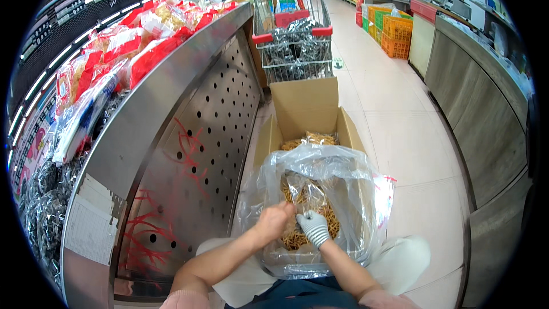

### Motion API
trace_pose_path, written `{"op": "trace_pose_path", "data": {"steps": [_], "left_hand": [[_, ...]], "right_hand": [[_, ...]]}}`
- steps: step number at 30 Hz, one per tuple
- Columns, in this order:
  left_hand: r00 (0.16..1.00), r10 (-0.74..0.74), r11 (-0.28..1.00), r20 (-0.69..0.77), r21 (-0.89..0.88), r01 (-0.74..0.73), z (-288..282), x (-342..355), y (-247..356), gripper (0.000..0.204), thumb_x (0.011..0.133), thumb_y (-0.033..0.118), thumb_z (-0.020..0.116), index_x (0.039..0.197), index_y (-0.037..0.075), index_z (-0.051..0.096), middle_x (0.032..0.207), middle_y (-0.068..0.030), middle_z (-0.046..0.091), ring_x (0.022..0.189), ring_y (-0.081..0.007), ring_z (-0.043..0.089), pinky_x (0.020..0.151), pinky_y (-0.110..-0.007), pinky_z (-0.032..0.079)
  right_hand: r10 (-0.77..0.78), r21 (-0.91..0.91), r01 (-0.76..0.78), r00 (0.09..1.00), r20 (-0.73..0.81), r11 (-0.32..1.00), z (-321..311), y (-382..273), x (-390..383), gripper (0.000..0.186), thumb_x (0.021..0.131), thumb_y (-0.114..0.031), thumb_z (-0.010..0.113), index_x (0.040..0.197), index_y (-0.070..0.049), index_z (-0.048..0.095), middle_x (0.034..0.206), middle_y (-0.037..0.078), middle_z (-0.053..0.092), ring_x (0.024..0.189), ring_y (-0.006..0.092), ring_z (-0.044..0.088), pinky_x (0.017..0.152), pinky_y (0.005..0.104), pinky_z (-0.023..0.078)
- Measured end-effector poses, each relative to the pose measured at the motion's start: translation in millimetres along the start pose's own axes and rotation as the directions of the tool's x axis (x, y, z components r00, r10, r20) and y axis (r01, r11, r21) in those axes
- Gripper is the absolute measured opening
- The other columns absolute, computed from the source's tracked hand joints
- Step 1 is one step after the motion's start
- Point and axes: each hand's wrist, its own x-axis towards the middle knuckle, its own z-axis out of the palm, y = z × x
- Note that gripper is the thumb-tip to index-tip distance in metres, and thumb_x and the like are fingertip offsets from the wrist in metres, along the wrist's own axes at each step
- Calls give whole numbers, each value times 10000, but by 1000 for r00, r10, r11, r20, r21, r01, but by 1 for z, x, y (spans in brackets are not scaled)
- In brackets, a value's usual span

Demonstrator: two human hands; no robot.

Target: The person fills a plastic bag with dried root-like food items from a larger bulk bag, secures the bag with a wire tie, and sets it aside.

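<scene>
My left hand, bare and with its fingers closed, is at the near side of a small clear plastic bag of thin brown stick-like pieces. Close beside it, my right hand wears a pale glove with a grey striped cuff, its fingers curled together on the same plastic. Both hands work inside a large clear liner bag, spread open over an open cardboard box. More loose brown sticks lie in the liner under my hands, and bagged ones show at the box's far end.
A perforated metal stand with red-and-clear packages on top rises on the left. Ahead stands a shopping cart holding dark plastic bags. A wooden counter runs along the right, with orange crates beyond.
</scene>
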Motion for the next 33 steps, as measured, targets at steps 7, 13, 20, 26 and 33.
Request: {"op": "trace_pose_path", "data": {"steps": [7, 13, 20, 26, 33], "left_hand": [[997, -55, 964, -55, 258, 67, -11, 4, -18, 210, 653, 15, 569, 848, 67, 626, 750, -139, 579, 679, -324, 610, 568, -414, 495], [992, -130, 988, -10, -84, 128, 1, 28, -26, 314, 706, -62, 523, 972, 38, 656, 907, -153, 649, 800, -338, 636, 725, -410, 511], [760, -587, 516, 279, -595, 616, 84, 90, -81, 366, 804, 20, 495, 1161, 24, 571, 957, -177, 637, 810, -345, 639, 744, -401, 505], [809, -545, 833, -219, -255, 492, 135, 104, -85, 364, 787, 120, 568, 1141, 36, 595, 1129, -267, 546, 1011, -396, 565, 866, -447, 458], [546, -469, 866, 694, 240, 439, 155, 74, -54, 317, 801, 208, 581, 1092, 91, 626, 1183, -198, 537, 1075, -374, 531, 913, -408, 445]], "right_hand": [[-176, -599, 392, 905, 387, 698, -30, -36, -10, 355, 776, -330, 467, 792, -40, 671, 876, 216, 643, 815, 385, 626, 750, 463, 498], [107, -326, -40, 976, 192, 944, -38, -10, 5, 381, 752, -406, 622, 820, -33, 655, 789, 195, 650, 711, 309, 627, 692, 409, 497], [573, 516, -563, 804, 160, 645, -64, 43, 13, 539, 884, -345, 557, 1311, -47, 419, 1233, 155, 543, 925, 262, 606, 728, 379, 500], [591, 564, -375, 762, -265, 735, -73, 54, 24, 628, 816, -290, 635, 1302, 50, 432, 1314, 198, 475, 1224, 295, 439, 1057, 340, 302], [571, 704, -239, 772, -279, 669, -66, 59, 35, 504, 841, -234, 611, 1251, 36, 496, 1264, 164, 522, 1171, 259, 479, 995, 331, 368]]}}
